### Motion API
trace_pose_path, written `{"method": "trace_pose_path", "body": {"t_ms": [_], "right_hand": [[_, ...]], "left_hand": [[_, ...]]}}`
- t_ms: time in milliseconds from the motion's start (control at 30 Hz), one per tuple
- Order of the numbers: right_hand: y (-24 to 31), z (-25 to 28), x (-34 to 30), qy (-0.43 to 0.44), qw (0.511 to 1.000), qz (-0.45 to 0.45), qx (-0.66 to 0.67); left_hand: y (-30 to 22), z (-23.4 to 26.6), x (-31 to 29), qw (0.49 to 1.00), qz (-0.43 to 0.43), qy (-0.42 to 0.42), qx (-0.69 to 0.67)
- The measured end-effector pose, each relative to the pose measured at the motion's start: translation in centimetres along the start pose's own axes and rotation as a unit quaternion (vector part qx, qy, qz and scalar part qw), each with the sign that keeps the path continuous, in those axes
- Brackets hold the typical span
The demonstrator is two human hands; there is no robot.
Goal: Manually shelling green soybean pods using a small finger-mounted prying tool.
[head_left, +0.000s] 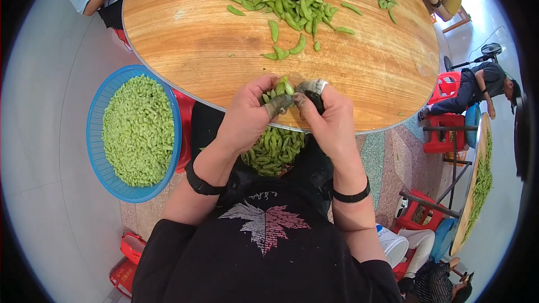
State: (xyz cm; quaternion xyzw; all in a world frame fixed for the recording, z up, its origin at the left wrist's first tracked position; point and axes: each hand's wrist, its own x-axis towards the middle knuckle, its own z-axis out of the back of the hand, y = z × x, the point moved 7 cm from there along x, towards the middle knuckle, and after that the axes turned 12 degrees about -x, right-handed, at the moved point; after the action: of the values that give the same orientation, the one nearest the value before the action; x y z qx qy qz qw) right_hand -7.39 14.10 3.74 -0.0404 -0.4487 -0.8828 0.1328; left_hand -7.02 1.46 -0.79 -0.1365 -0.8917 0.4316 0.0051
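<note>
We're gripping green pods (285, 86) in our left hand (245, 113) above the tabletop (185, 45) — and holding our right hand (334, 118) curled alongside, its grip unclear; pinching lightly should be sparing them bruises.

Bright, fairly even light fills the scene, nearly washing out a patch at the upper right, and lays a soft sheen on the wooden tabletop (185, 50); the black shirt (314, 280) swallows detail. Fisheye distortion bends and stretches everything toward a black, blue-fringed rim.
</note>
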Motion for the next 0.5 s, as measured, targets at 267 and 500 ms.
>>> {"method": "trace_pose_path", "body": {"t_ms": [267, 500], "right_hand": [[1.08, -0.14, -0.43, -0.106, 0.972, 0.061, -0.202], [1.05, -0.42, -0.25, -0.104, 0.973, 0.078, -0.191]], "left_hand": [[0.56, -0.38, 0.73, 0.993, 0.032, 0.001, -0.110], [0.11, 0.27, 0.52, 0.995, 0.004, -0.037, -0.096]]}}
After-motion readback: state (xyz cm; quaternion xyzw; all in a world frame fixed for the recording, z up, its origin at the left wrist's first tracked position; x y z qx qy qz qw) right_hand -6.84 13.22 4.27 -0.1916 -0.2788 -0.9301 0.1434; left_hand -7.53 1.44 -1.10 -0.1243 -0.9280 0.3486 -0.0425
